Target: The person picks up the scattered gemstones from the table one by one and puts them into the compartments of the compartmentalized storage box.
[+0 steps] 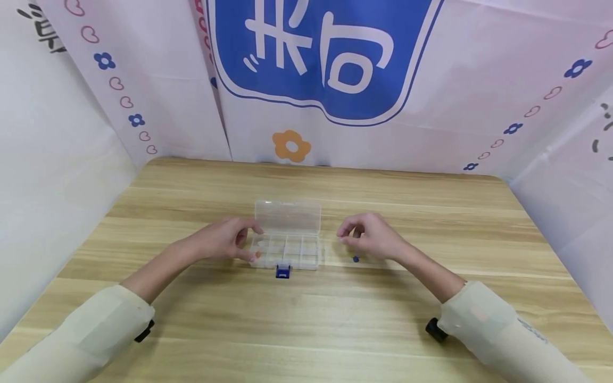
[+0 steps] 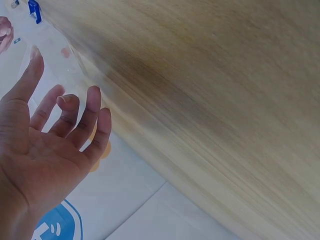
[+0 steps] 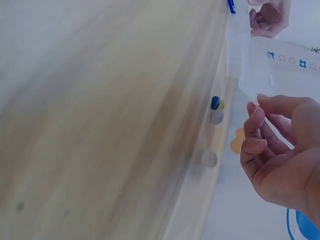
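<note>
A clear plastic compartment box (image 1: pixel 293 251) lies on the table, its lid (image 1: pixel 288 217) raised at the back and a blue latch (image 1: pixel 283 272) at the front. My left hand (image 1: pixel 229 239) grips the box's left end, thumb at the front corner and a finger near the hinge. An orange bead (image 1: pixel 258 254) shows in the front left compartment. To the right of the box, my right hand (image 1: pixel 371 234) hovers with thumb and fingertips brought together; I cannot tell whether a tiny thing is pinched there. Close below that hand sits a dark blue bead (image 1: pixel 356 259).
In the right wrist view, a yellow bead (image 3: pixel 222 105) and clear round beads (image 3: pixel 209 159) lie on the wooden table (image 1: pixel 306 330) near the blue one. White printed cloth (image 1: pixel 479 80) hangs along the back and sides.
</note>
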`<state>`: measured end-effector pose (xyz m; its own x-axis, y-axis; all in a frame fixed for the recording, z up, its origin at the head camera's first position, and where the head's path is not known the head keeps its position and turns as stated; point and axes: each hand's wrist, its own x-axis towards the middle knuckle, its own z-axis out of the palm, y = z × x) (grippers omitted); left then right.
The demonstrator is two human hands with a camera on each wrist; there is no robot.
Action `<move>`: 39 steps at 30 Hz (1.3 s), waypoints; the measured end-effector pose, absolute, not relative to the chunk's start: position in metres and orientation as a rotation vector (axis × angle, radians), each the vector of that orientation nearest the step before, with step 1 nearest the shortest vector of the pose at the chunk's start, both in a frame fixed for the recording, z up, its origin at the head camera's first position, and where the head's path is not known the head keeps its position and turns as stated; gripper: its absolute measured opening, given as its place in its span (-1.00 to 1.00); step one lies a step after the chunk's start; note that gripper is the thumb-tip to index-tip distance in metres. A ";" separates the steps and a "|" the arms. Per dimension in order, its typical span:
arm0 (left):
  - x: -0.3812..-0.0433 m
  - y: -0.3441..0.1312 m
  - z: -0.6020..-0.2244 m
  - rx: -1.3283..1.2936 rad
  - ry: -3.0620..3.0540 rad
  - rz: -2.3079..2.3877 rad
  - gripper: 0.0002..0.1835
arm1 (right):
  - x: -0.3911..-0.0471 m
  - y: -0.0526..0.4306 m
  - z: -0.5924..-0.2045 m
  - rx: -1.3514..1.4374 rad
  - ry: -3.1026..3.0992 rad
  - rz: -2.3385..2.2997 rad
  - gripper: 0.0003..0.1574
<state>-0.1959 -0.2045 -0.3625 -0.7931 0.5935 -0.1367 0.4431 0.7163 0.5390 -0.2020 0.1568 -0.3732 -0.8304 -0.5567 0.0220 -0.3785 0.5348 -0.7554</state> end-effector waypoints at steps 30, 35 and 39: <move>-0.194 -0.204 -0.360 0.790 2.622 0.699 -0.37 | -0.206 0.112 -0.372 -0.893 2.542 -1.239 -0.96; -0.193 -0.204 -0.359 0.795 2.627 0.697 -0.37 | -0.206 0.108 -0.371 -0.889 2.539 -1.235 -0.96; -0.193 -0.204 -0.360 0.793 2.630 0.690 -0.37 | -0.206 0.104 -0.371 -0.874 2.514 -1.244 -0.94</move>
